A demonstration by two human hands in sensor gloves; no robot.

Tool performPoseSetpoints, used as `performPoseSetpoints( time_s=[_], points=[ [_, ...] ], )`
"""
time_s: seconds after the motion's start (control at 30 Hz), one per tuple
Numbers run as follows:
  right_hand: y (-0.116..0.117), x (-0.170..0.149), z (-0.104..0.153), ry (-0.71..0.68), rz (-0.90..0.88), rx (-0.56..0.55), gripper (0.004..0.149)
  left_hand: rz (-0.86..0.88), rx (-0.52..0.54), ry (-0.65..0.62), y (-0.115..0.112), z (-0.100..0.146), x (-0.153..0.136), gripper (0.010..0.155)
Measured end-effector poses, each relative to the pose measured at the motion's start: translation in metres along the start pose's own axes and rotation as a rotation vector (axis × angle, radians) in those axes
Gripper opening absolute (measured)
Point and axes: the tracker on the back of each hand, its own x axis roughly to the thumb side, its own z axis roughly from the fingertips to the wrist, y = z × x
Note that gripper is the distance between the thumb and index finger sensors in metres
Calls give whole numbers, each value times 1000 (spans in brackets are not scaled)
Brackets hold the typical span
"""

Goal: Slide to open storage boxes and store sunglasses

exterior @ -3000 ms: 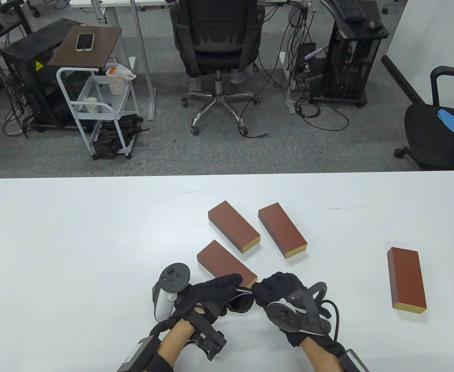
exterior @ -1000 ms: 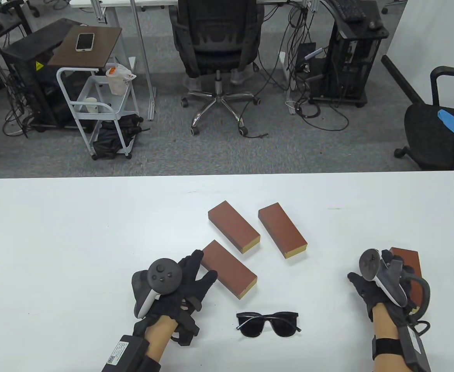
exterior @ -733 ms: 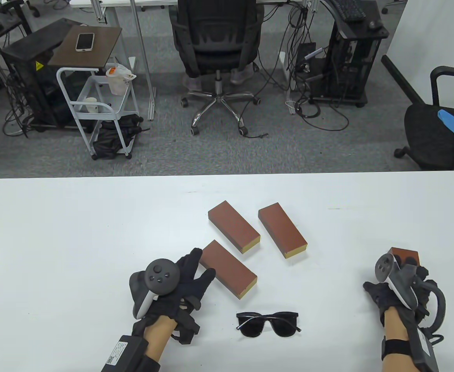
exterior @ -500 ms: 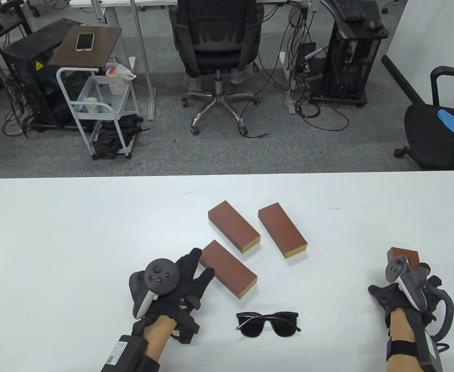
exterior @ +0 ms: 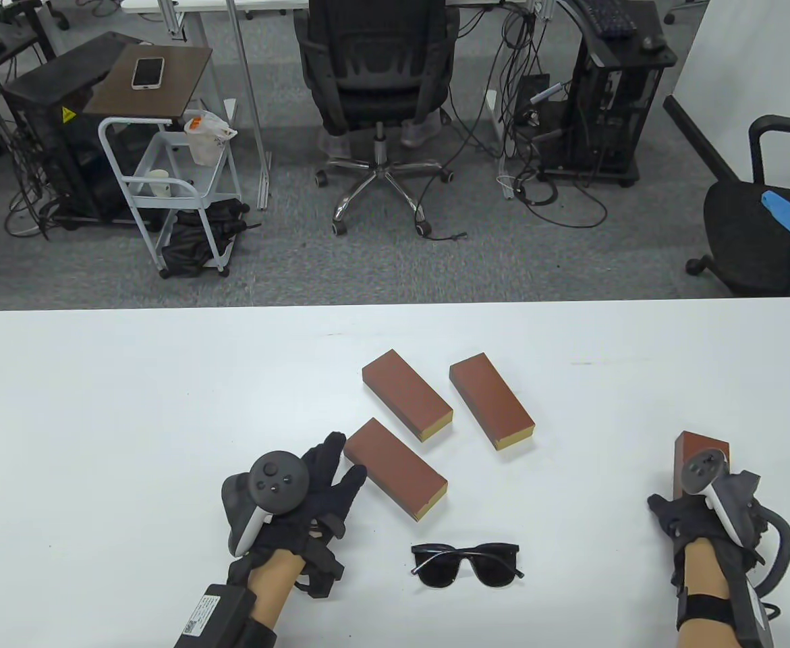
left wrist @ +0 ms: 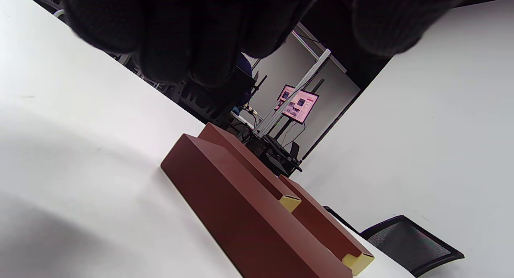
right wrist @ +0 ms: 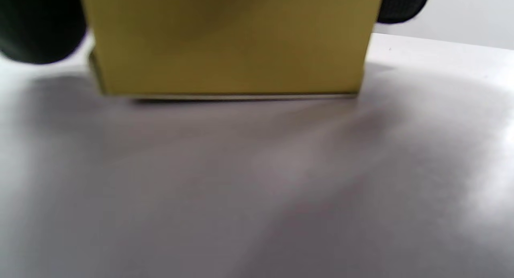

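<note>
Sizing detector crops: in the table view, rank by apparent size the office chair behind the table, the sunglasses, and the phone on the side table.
1. Office chair, by far.
2. Sunglasses.
3. Phone, smallest; it sits farther from the camera, so true size is unsure.

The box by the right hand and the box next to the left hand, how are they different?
The right box points straight away; the left box lies slanted. The right hand grips the right box; the left hand lies open beside the left box. Both are brown with a yellow end.
</note>
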Motion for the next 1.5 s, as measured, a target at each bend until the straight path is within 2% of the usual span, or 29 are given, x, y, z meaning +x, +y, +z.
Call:
performPoseSetpoints(
  time_s=[0.23,0.43,0.57,0.67,0.83,1.07,1.2,1.5],
  points=[
    [1,5,4,-19,1,15,76,-9,1,-9,-1,0,0,73],
    [-2,21,12,-119,-37,-39,74,-21,2,-28,-2,1,2,73],
    [-18,36,20,-198,-67,-81,73,-31,17,-61,-2,1,5,73],
    [-32,49,28,-280,-155,-120,72,-40,21,-95,-1,1,6,75],
    [-53,81,56,-484,-165,-193,71,-97,-9,-161,-4,1,10,79],
    [-67,132,103,-842,-188,-82,71,-178,-31,-307,-4,3,18,88],
    [-76,154,133,-1061,-232,19,71,-193,-19,-405,-3,5,26,92],
    [-79,179,178,-1295,-159,91,71,-167,-60,-550,-8,10,46,98]
  ],
)
